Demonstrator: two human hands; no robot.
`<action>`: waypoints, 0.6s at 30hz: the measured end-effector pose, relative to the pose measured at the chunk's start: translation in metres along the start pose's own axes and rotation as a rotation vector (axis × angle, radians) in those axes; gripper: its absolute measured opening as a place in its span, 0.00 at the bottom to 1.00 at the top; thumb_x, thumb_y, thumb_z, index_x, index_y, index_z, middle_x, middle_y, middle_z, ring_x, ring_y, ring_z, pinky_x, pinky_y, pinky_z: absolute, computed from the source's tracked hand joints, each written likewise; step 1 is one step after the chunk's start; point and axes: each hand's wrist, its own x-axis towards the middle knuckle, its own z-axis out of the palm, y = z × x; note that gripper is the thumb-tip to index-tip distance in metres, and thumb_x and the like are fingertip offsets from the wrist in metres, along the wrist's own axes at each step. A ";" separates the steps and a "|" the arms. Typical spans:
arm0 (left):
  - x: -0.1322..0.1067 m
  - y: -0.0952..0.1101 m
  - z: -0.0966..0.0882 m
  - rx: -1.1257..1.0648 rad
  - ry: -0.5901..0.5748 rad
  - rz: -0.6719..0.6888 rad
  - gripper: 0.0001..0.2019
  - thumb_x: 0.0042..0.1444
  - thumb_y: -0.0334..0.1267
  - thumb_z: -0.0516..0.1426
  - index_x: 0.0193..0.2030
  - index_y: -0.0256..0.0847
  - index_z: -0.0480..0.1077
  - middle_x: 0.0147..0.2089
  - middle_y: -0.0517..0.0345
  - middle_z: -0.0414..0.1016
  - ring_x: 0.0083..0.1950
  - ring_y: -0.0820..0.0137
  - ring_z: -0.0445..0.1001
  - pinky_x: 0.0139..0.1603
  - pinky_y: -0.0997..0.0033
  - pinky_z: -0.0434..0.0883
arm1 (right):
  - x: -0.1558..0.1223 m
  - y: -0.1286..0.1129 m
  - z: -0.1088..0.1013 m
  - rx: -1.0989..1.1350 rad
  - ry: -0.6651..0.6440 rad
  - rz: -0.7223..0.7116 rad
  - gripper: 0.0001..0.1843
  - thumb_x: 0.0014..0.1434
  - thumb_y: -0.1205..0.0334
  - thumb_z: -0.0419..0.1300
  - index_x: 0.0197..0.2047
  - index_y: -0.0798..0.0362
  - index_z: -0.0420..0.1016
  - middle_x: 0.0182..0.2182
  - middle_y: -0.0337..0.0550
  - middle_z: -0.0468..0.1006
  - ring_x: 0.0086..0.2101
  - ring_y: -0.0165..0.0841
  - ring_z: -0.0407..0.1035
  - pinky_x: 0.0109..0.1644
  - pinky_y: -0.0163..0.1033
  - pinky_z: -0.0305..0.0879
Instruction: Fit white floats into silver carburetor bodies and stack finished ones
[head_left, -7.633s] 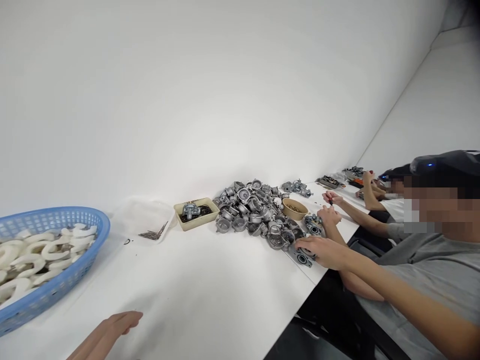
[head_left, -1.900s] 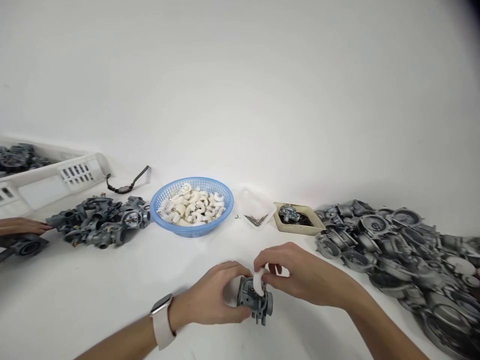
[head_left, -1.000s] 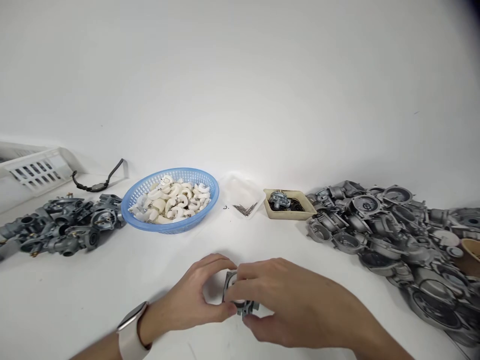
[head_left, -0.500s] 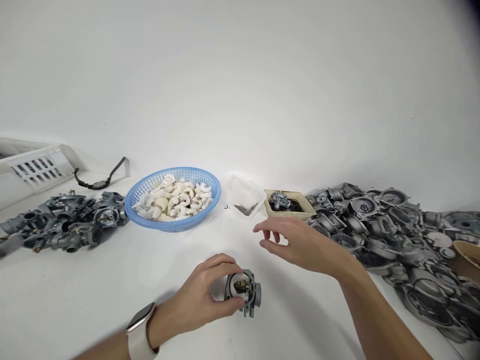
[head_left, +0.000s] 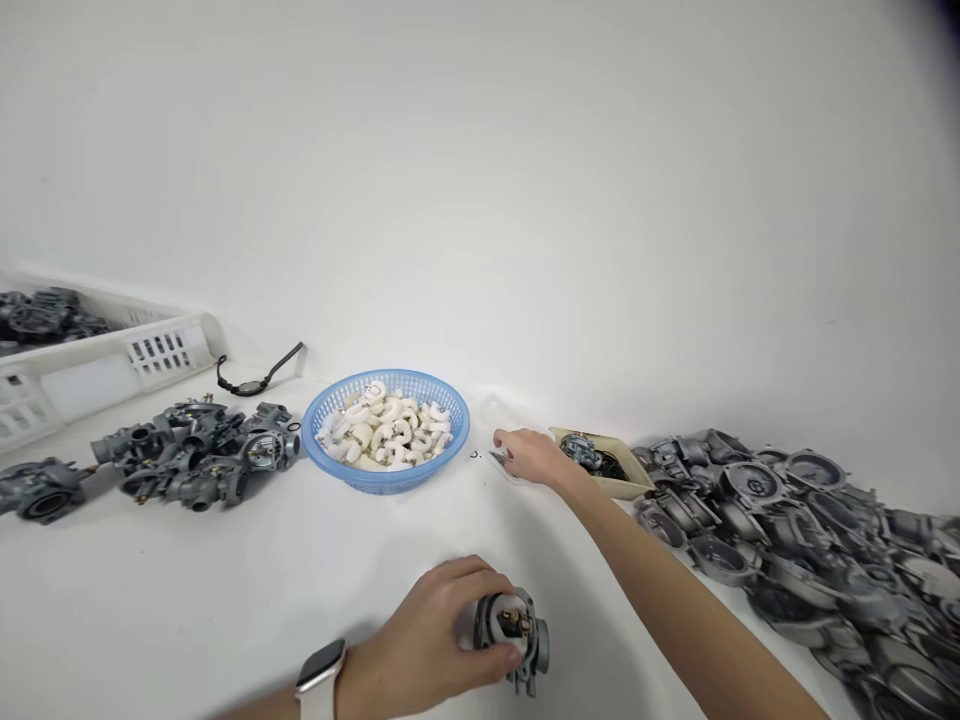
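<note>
My left hand [head_left: 442,640] grips a grey metal carburetor [head_left: 534,640] on the white table, its open bowl side facing up. A white float [head_left: 508,612] sits inside it, with brass parts showing beside it. Farther back, my right hand [head_left: 534,456] reaches into a small clear tray [head_left: 491,408], its fingers curled down and drawn together. Thin metal pins [head_left: 498,457] lie there at the fingertips, partly covered by them. Whether a pin is between the fingers cannot be seen.
A blue basket [head_left: 386,486] holds white floats. Carburetors [head_left: 199,455] lie piled at left, near a wristwatch [head_left: 251,387] and a white crate [head_left: 90,385]. Right of the tray are a cream bin [head_left: 630,485] with black rings and a carburetor, then a large heap of metal parts [head_left: 795,560].
My right hand has moved from hovering before the cream bin forward and left to the pins in the clear tray. My left hand keeps its hold on the carburetor. The view has shifted.
</note>
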 end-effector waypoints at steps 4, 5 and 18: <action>0.001 -0.001 0.000 0.005 0.000 0.008 0.17 0.51 0.37 0.68 0.49 0.48 0.76 0.46 0.61 0.78 0.46 0.66 0.75 0.50 0.70 0.70 | 0.022 0.000 0.006 -0.014 -0.090 0.046 0.17 0.68 0.54 0.60 0.53 0.57 0.72 0.45 0.46 0.75 0.43 0.33 0.72 0.49 0.44 0.72; 0.001 -0.001 0.000 0.007 0.000 0.010 0.17 0.51 0.37 0.68 0.49 0.48 0.76 0.46 0.61 0.78 0.46 0.66 0.75 0.50 0.70 0.70 | 0.025 0.002 0.006 -0.006 -0.098 0.053 0.16 0.68 0.54 0.60 0.51 0.57 0.72 0.45 0.46 0.74 0.43 0.33 0.71 0.49 0.44 0.72; -0.002 0.003 -0.001 0.002 -0.018 -0.034 0.17 0.53 0.35 0.65 0.51 0.46 0.75 0.48 0.57 0.77 0.47 0.64 0.75 0.51 0.68 0.71 | -0.005 0.023 -0.006 0.267 -0.001 -0.001 0.12 0.66 0.57 0.60 0.44 0.58 0.77 0.39 0.44 0.78 0.40 0.32 0.71 0.50 0.42 0.68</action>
